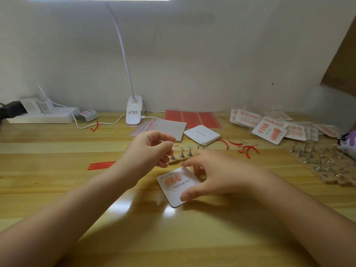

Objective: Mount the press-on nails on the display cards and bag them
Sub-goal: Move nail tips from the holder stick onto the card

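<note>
Right hand [210, 176] is motion-blurred; fingers spread over the display card [178, 186], thumb tip on its near edge, fingertips at its far edge. Can't tell how firmly it holds. Card lies flat on the wooden table [134, 218], center-front, w/ three pink nails [172, 179] stuck in a row at its top-left; print reads "Handmade Nail".

Left hand [154, 149] hovers just behind the card, fingers curled, thumb and forefinger pinched together near a small pink nail [175, 145]; whether it actually holds the nail is unclear, too small and blurry.

Between the hands: a short wooden strip w/ metal nail stands [182, 154], partly hidden by the fingers.

Far side: stack of blank cards [201, 134], clear bags [163, 129], red adhesive sheets [192, 117], red backing scraps [244, 148]. Right: pile of bagged finished cards [269, 128], more stands on a board [323, 162] cut off by the frame edge, plus a purple-white object [349, 143], mostly out of frame.

Left: red strips [101, 165], power strip [41, 117] w/ plugs. White clip lamp [134, 110] stands at the table's back edge, its head cut off at the top. Plain grey-white wall behind; brown panel at upper right.
</note>
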The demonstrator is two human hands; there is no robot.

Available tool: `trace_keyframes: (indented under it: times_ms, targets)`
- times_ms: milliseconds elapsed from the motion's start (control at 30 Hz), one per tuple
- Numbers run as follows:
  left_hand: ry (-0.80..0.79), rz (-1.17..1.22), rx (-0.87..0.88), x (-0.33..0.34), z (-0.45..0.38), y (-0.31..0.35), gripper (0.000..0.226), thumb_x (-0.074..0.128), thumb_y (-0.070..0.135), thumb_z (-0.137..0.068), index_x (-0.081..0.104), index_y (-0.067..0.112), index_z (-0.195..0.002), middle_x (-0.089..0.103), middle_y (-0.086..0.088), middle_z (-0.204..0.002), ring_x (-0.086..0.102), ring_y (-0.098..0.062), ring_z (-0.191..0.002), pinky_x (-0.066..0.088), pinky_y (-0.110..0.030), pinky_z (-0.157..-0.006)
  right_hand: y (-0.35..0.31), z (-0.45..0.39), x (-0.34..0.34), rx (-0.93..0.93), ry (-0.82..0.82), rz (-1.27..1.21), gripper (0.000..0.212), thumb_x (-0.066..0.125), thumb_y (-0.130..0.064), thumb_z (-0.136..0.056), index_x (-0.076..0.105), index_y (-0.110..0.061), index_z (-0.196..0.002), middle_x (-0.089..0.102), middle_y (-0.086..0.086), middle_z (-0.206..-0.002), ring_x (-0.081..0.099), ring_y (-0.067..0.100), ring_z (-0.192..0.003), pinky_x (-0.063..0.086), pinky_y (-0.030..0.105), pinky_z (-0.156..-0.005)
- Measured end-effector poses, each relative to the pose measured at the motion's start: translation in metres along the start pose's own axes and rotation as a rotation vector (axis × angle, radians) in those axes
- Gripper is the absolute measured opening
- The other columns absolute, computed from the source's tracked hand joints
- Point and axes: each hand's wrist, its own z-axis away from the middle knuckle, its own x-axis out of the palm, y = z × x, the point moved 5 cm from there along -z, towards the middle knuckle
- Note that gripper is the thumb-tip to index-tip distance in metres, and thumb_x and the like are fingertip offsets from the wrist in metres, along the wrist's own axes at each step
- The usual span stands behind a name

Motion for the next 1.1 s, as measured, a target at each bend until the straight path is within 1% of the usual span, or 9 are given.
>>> trace_keyframes:
  times_ms: [67,133,233,300,500,667,867,1000,1100]
  targets:
    - [-0.010,-0.030,0.031,0.002,0.001,-0.001,0.014,0.059,0.009,-0.094,0.069,0.019,-0.096,0.067,0.008,-0.062,0.060,-0.004,-0.055,0.052,-0.019,-0.054,0.000,-0.001,0.004,0.011,-0.047,0.042,0.078,0.068,-0.078,-0.060,0.055,-0.034,-0.124,0.046,-0.013,-0.105,0.049,0.006,-0.096,0.049,0.034,-0.085]
    - [-0.014,-0.029,0.063,0.004,0.002,-0.004,0.013,0.061,0.011,-0.093,0.070,0.020,-0.097,0.069,0.005,-0.066,0.062,-0.005,-0.057,0.053,-0.019,-0.056,0.001,-0.002,0.005,0.016,-0.043,0.012,0.081,0.070,-0.076,-0.059,0.051,-0.037,-0.127,0.044,-0.019,-0.106,0.047,0.003,-0.097,0.047,0.028,-0.085]
    - [0.002,-0.040,0.096,0.008,0.003,-0.009,0.013,0.067,0.011,-0.089,0.070,0.021,-0.099,0.072,-0.003,-0.073,0.064,-0.007,-0.061,0.056,-0.021,-0.062,0.004,-0.003,0.006,0.040,-0.031,-0.040,0.085,0.074,-0.075,-0.054,0.044,-0.039,-0.124,0.037,-0.030,-0.099,0.043,-0.005,-0.091,0.038,0.016,-0.074]
    - [0.017,-0.102,0.128,0.009,0.003,-0.011,0.017,0.071,0.012,-0.086,0.070,0.022,-0.100,0.073,0.000,-0.074,0.065,-0.007,-0.063,0.057,-0.022,-0.063,0.006,-0.004,0.007,0.075,-0.029,-0.062,0.083,0.075,-0.077,-0.050,0.043,-0.039,-0.117,0.038,-0.029,-0.098,0.041,-0.006,-0.090,0.038,0.018,-0.071]
    - [0.103,-0.526,0.311,0.013,0.010,-0.013,0.016,0.064,0.026,-0.092,0.063,0.029,-0.107,0.065,0.018,-0.086,0.061,0.002,-0.078,0.047,-0.010,-0.067,0.011,-0.005,0.008,0.139,-0.007,-0.116,0.083,0.076,-0.079,-0.038,0.044,-0.037,-0.103,0.042,-0.023,-0.096,0.045,-0.001,-0.085,0.036,0.023,-0.063]
    - [0.107,-0.762,0.305,0.020,0.011,-0.021,0.019,0.046,0.032,-0.100,0.052,0.026,-0.117,0.051,0.016,-0.101,0.047,-0.004,-0.092,0.033,-0.022,-0.073,0.012,-0.005,0.009,0.141,0.040,-0.156,0.089,0.077,-0.079,-0.032,0.042,-0.039,-0.104,0.041,-0.026,-0.098,0.044,-0.005,-0.091,0.037,0.022,-0.066]
    - [0.028,-0.761,0.222,0.021,0.011,-0.024,0.018,0.038,0.032,-0.102,0.044,0.026,-0.118,0.055,0.006,-0.106,0.052,-0.015,-0.098,0.045,-0.034,-0.081,0.011,-0.005,0.008,0.076,0.131,-0.174,0.089,0.076,-0.079,-0.029,0.041,-0.040,-0.101,0.041,-0.025,-0.098,0.046,-0.006,-0.090,0.040,0.021,-0.068]
    - [-0.040,-0.840,0.246,0.023,0.011,-0.024,0.022,0.038,0.028,-0.102,0.041,0.024,-0.123,0.050,0.005,-0.104,0.049,-0.018,-0.094,0.043,-0.031,-0.076,0.012,-0.004,0.008,0.058,0.171,-0.201,0.081,0.073,-0.081,-0.035,0.044,-0.039,-0.098,0.048,-0.024,-0.098,0.051,-0.005,-0.085,0.043,0.021,-0.066]
    - [-0.007,-0.825,0.332,0.021,0.011,-0.017,0.025,0.043,0.021,-0.100,0.046,0.019,-0.125,0.047,0.009,-0.098,0.043,-0.012,-0.089,0.032,-0.022,-0.066,0.019,-0.004,0.002,0.103,0.332,-0.523,0.055,0.073,-0.069,-0.062,0.059,-0.030,-0.098,0.063,-0.012,-0.090,0.057,-0.004,-0.068,0.045,0.017,-0.060]
